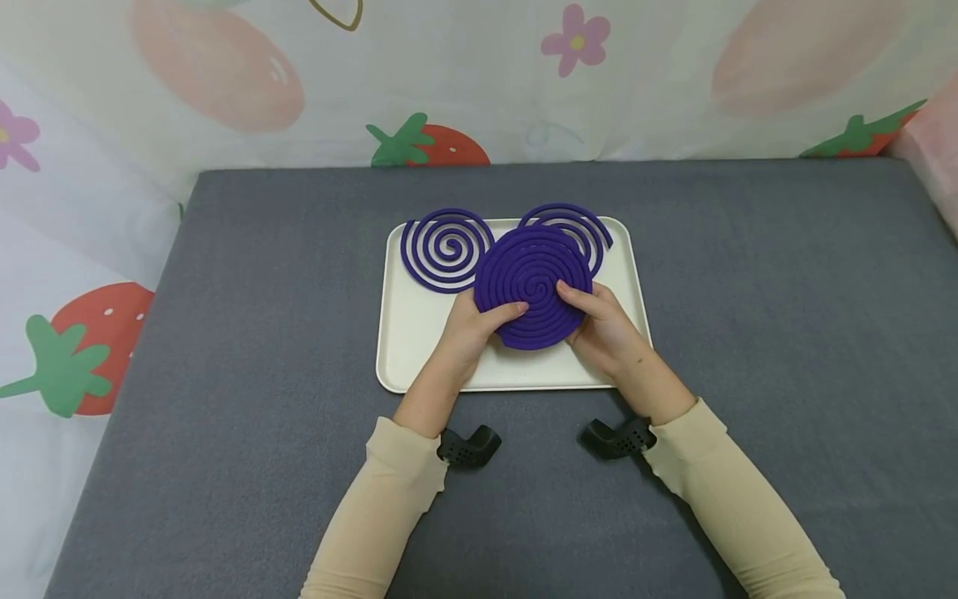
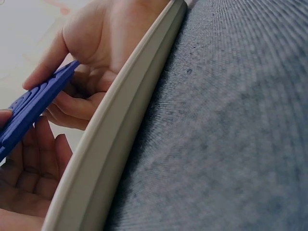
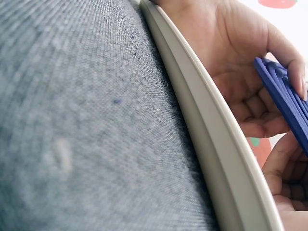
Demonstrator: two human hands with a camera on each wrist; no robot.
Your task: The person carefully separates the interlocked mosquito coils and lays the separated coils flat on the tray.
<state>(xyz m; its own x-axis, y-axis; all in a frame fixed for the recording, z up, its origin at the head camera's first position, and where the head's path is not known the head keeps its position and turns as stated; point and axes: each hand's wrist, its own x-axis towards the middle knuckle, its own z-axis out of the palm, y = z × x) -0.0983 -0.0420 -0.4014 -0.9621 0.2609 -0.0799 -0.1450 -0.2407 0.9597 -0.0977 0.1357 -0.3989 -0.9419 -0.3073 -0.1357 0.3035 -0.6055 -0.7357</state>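
My grip's clamped, left hand (image 1: 471, 323) and right hand (image 1: 604, 331), on the purple disc (image 1: 533, 259); I'd press lightly (it may flex)

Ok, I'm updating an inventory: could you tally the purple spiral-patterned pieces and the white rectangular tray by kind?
Open-wound purple spirals: 2
Tightly wound purple disc, counted as one piece: 1
White rectangular tray: 1
Total: 4
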